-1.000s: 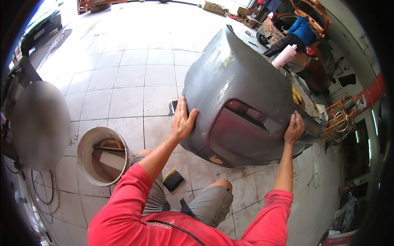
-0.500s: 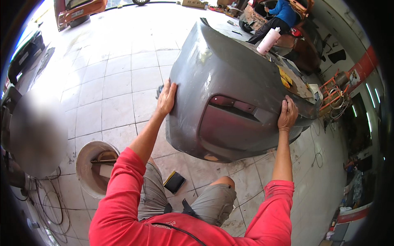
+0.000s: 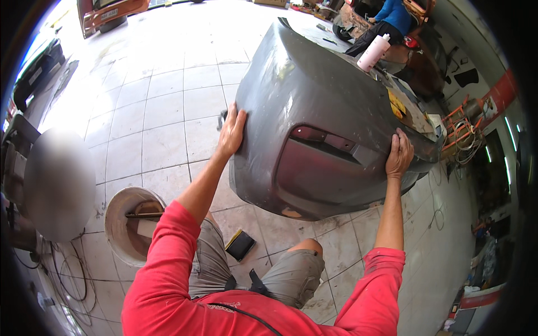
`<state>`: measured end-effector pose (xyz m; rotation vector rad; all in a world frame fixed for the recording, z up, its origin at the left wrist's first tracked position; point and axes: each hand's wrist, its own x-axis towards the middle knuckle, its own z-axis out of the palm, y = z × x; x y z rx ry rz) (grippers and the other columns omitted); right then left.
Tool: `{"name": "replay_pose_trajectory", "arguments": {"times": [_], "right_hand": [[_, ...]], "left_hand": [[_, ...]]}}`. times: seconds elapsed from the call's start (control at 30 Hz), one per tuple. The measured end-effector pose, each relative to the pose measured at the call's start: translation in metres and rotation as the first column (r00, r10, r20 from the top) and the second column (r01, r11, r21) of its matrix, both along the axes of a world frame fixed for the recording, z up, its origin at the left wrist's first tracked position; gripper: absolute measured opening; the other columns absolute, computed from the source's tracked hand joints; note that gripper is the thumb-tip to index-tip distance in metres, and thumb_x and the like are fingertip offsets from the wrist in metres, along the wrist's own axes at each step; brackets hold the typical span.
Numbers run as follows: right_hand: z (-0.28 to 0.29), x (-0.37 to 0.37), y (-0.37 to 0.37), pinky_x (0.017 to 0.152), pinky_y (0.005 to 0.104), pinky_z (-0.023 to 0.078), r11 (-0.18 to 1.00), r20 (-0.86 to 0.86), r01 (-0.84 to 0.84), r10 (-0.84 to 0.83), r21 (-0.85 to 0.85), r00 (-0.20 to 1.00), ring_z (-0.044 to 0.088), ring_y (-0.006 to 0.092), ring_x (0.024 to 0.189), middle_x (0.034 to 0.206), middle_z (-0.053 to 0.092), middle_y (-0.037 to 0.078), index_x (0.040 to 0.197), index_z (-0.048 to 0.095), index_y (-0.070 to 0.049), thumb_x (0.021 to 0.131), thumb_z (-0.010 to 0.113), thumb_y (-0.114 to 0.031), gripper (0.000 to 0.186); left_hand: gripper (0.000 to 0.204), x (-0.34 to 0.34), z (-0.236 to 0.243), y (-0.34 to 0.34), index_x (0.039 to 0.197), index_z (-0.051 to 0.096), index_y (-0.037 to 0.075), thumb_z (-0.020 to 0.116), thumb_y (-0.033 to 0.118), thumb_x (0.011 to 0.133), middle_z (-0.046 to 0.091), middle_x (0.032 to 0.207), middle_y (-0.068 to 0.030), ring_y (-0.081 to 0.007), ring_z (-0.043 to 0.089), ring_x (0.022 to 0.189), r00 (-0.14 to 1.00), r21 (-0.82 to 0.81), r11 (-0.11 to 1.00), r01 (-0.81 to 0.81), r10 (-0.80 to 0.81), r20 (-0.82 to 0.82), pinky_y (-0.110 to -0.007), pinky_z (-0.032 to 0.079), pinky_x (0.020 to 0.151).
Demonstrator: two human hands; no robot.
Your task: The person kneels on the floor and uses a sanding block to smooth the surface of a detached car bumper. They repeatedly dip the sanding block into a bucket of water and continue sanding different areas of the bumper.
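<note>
A grey car bumper cover [image 3: 336, 95], with a dull reddish recessed panel low in its face, stands before me. My left hand [image 3: 232, 131] is closed on its left edge. A small grey piece [image 3: 222, 119] shows beside that hand; I cannot tell what it is. On the bumper's right side, my right hand [image 3: 399, 154] is closed over the surface, fingers together and pointing away from me. Parts of the fingers are hidden at both grips.
A pale bucket [image 3: 131, 224] with things inside stands at my left. A black and yellow flat item [image 3: 241, 245] lies on the tiles between my legs. Behind the bumper are a pink-white bottle [image 3: 374, 53] and a person in blue [image 3: 395, 19]. An orange trolley [image 3: 464, 129] stands right.
In the view, the bumper and both hands have shifted slightly right, along with the background. Both hands keep their places on the bumper.
</note>
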<state>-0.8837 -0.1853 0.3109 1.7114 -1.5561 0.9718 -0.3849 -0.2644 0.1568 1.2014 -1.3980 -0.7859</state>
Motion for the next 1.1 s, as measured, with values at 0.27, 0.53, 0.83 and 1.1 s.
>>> {"name": "replay_pose_trajectory", "arguments": {"times": [0.27, 0.53, 0.83, 1.1], "right_hand": [[-0.001, 0.003, -0.006, 0.108, 0.0451, 0.045, 1.0, 0.021, -0.006, 0.006, 0.011, 1.0, 0.066, 0.0344, 0.125, 0.13, 0.075, 0.013, 0.127, 0.074, -0.003, 0.111, 0.051, -0.043, 0.048], [-0.005, 0.004, -0.002, 0.109, 0.0442, 0.046, 1.0, 0.01, 0.025, -0.025, 0.01, 1.0, 0.068, 0.0325, 0.123, 0.13, 0.075, 0.012, 0.127, 0.075, -0.006, 0.11, 0.053, -0.046, 0.049], [-0.004, 0.007, -0.012, 0.106, 0.0448, 0.047, 1.0, 0.018, -0.023, 0.024, -0.018, 1.0, 0.069, 0.0327, 0.12, 0.128, 0.076, 0.012, 0.127, 0.075, -0.007, 0.108, 0.057, -0.046, 0.047], [-0.004, -0.003, -0.009, 0.105, 0.0444, 0.048, 1.0, -0.011, 0.011, -0.011, -0.029, 1.0, 0.07, 0.0324, 0.12, 0.128, 0.077, 0.011, 0.125, 0.076, -0.007, 0.109, 0.055, -0.048, 0.049]], "left_hand": [[0.071, -0.024, 0.205, -0.074, 0.143, 0.057, -0.004, 0.04, 0.058, 0.113, 0.065, 0.14, -0.0271, -0.0411, 0.057, 0.139, 0.993, -0.475, 0.879, 0.035, -0.085, -0.084, -0.043, 0.042, 0.116], [0.085, -0.048, 0.078, 0.091, 0.166, 0.036, 0.002, 0.047, 0.063, 0.108, 0.034, 0.172, -0.0229, -0.0401, 0.03, 0.161, 0.83, -0.625, 0.747, 0.227, 0.187, 0.525, -0.049, 0.031, 0.127], [0.086, -0.036, 0.157, -0.024, 0.166, 0.03, -0.002, 0.041, 0.062, 0.111, 0.029, 0.173, -0.0257, -0.0405, 0.023, 0.163, 0.918, -0.63, 0.773, 0.066, 0.2, 0.342, -0.046, 0.026, 0.131], [0.086, -0.047, 0.138, 0.024, 0.168, 0.026, -0.002, 0.042, 0.06, 0.111, 0.025, 0.174, -0.0263, -0.0392, 0.019, 0.164, 0.932, -0.529, 0.847, 0.054, 0.148, 0.332, -0.045, 0.021, 0.133]]}}
